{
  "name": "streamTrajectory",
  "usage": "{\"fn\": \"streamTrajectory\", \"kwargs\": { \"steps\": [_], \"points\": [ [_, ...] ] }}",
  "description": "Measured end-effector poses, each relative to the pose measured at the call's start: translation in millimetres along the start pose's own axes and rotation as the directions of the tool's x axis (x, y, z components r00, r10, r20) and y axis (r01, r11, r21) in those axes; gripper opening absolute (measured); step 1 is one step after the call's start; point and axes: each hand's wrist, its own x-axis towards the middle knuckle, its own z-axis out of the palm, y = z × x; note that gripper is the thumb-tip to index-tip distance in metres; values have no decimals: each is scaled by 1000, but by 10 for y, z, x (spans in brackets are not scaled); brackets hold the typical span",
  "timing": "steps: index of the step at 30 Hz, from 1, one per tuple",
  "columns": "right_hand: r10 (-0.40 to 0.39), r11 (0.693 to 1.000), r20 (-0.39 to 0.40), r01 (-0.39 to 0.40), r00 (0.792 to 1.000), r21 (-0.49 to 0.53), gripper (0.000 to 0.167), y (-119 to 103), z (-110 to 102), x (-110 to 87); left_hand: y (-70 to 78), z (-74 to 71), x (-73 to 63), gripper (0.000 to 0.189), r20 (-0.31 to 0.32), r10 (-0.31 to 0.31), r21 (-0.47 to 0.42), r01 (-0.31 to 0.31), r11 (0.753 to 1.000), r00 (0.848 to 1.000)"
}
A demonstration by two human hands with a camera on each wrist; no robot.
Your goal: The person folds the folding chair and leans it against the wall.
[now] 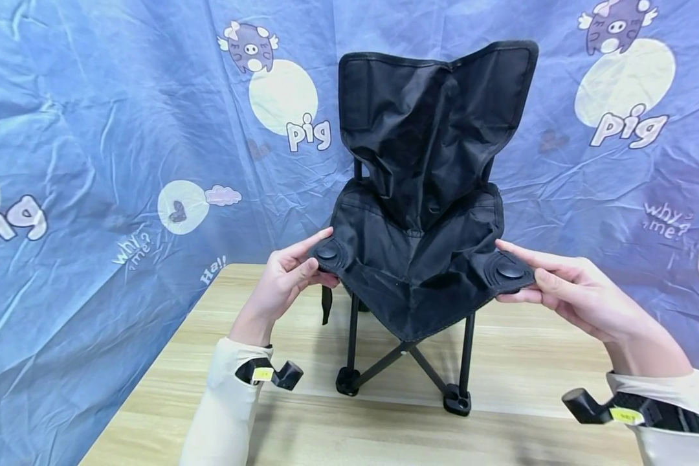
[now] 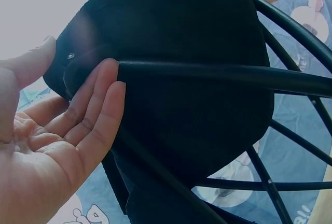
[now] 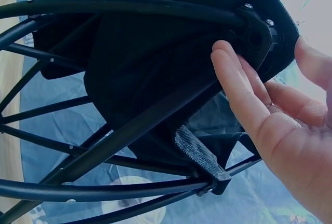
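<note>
A small black folding chair (image 1: 410,255) stands upright with its fabric back and seat spread and its thin crossed legs (image 1: 408,349) apart. My left hand (image 1: 288,275) holds the seat's front left corner, thumb near the round cap (image 1: 327,254) and fingers on the underside. At the front right corner my right hand (image 1: 582,294) grips the other edge in the same way, beside its cap (image 1: 509,269). Below the seat, the left wrist view shows fingertips against a dark tube (image 2: 197,73). The right wrist view shows fingers close to a corner joint (image 3: 254,32).
The chair's feet (image 1: 457,400) rest on a light wooden table (image 1: 303,427). A blue cloth (image 1: 122,116) printed with pigs and words hangs behind and at the left. A dark strap (image 1: 326,304) dangles from the chair's left side.
</note>
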Motion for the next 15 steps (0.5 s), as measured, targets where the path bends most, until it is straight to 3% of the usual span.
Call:
{"fn": "streamTrajectory", "kwargs": {
  "steps": [8, 15],
  "points": [
    [-21, 999, 21, 20, 1000, 36, 46, -6, -2, 62, 25, 29, 35, 73, -6, -15, -1, 15, 1000, 1000],
    [7, 1000, -3, -7, 1000, -11, 46, -39, 10, 85, 44, 72, 75, 80, -15, -23, 5, 23, 1000, 1000]
  ]
}}
